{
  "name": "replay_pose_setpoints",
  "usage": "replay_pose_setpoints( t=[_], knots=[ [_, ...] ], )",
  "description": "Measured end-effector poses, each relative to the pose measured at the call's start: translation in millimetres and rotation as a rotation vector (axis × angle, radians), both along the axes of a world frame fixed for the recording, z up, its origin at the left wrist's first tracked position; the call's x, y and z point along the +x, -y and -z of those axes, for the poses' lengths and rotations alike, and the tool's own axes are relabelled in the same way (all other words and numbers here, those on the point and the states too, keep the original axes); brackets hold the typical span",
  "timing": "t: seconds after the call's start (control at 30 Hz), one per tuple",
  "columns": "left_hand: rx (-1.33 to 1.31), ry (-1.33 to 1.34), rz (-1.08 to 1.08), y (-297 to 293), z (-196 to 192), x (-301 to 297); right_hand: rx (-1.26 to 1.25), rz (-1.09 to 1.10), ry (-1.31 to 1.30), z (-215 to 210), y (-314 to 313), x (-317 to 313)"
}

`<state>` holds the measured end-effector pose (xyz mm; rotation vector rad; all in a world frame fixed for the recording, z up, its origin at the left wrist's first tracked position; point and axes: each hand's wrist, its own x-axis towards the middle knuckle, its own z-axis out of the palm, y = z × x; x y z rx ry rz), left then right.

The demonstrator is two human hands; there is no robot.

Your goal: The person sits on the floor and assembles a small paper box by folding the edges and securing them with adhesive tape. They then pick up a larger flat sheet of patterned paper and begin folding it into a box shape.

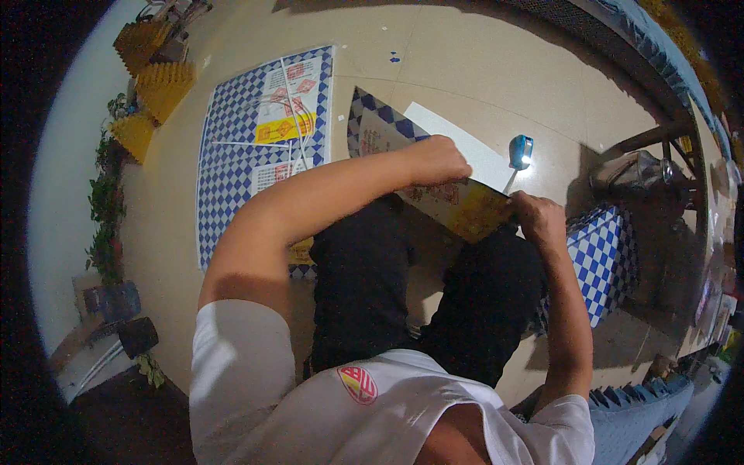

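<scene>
Across my knees I hold a printed cardboard sheet, patterned in blue checks with red print and a yellow area. My left hand is closed at its upper edge, knuckles up. At the right end of that edge my right hand is closed with the fingertips pinched together on the sheet. Beyond the edge lies a plain white panel; whether it belongs to the sheet I cannot tell. A blue tape dispenser sits on the floor just past my right hand, and a thin pale strip runs between them.
At left, a stack of blue-checked printed sheets lies on the floor with white straps over it. Beside my right leg stands a blue-and-white checked piece. A metal pot is under the table at right. A leafy plant lines the left wall.
</scene>
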<state>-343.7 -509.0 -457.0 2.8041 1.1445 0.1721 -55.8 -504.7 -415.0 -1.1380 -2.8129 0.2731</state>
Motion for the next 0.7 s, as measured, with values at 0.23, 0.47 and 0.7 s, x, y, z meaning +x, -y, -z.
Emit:
replay_pose_setpoints(
  t=[0.23,0.47,0.7],
  knots=[
    [0.132,0.244,-0.106,30,11,-92,0.020,-0.053,-0.109,5,-6,13],
    [0.122,-0.001,-0.355,75,8,-198,0.062,-0.093,-0.126,-4,-4,11],
    [-0.229,0.911,-0.967,98,-40,-206,0.228,-0.025,-0.255,-15,-2,26]
  ],
)
